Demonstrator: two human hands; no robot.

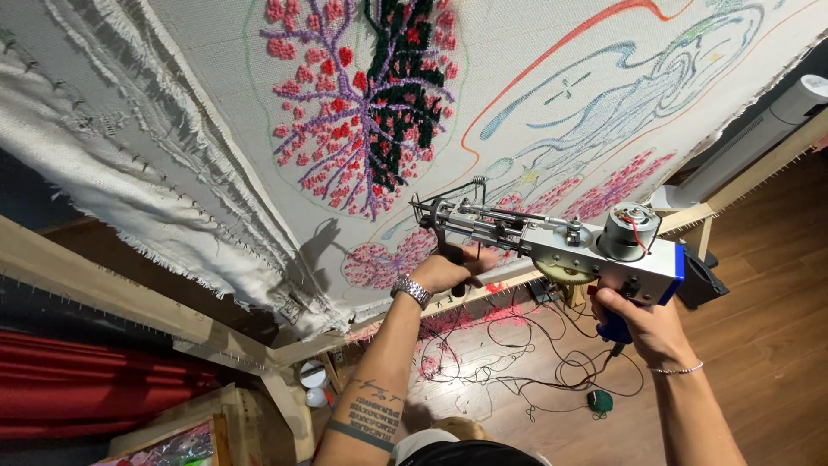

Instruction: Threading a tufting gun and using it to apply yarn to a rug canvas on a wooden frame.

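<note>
I hold a metal tufting gun (552, 242) with both hands, its needle end pointing at a white cloth (216, 103) stretched on a wooden frame (95, 285). My left hand (448, 269), with a metal watch at the wrist, grips the gun's front handle. My right hand (642, 324) grips the blue rear handle below the motor. The cloth carries tufted pink, purple, red and black yarn shapes (371, 103) and drawn coloured outlines (621, 95). The needle tip sits near a pink tufted patch (379, 263) at the cloth's lower part.
Loose pink and dark yarn strands (509, 354) and a cable lie on the wooden floor (776, 345). A small green yarn ball (600, 401) lies beside them. A white tower fan (750, 142) stands at the right. Red fabric (95, 388) hangs at the lower left.
</note>
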